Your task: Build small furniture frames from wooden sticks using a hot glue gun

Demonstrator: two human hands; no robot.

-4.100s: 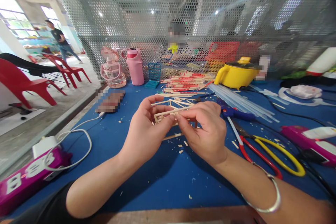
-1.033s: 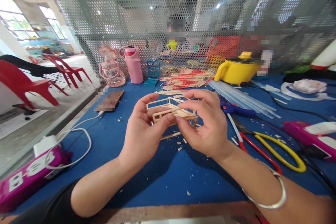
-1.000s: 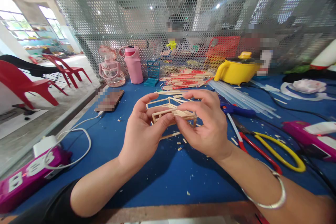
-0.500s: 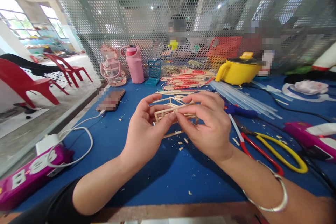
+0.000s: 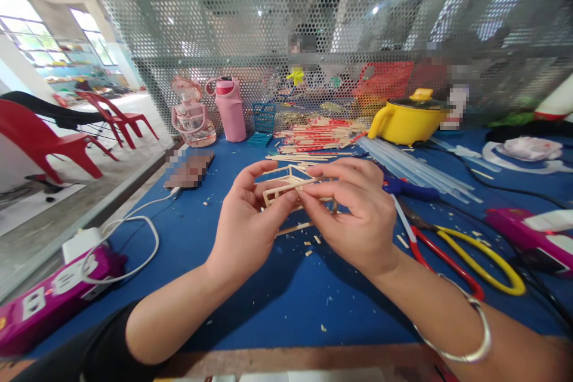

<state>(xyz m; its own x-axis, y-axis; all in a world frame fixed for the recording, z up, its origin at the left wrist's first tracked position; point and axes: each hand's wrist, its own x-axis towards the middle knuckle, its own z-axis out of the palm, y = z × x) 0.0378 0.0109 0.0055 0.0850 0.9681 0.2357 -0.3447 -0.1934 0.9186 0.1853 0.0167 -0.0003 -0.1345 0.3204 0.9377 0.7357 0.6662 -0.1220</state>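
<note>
Between my hands, just above the blue table (image 5: 286,310), is a small frame of thin wooden sticks (image 5: 290,178) with a peaked top. My left hand (image 5: 248,215) has its thumb and fingers closed round the frame's left side. My right hand (image 5: 353,209) pinches a stick of the frame, its thumb and forefinger meeting near my left thumb. The hands cover much of the frame's right side and lower part. Behind it lies a heap of wooden sticks (image 5: 320,134), many in red-printed paper wrappers. A blue-handled tool (image 5: 409,188), probably a glue gun, lies beyond my right hand.
Right of my right hand lie pliers with red and yellow handles (image 5: 474,250) and clear glue sticks (image 5: 421,167). Farther back stand a yellow pot (image 5: 409,122), a pink bottle (image 5: 230,110) and a clear jug (image 5: 193,122). A phone (image 5: 192,170) and purple power strip (image 5: 58,295) are at left.
Hardly anything differs. Both hands keep their grip on the stick frame, which has shifted or tilted only very slightly.
</note>
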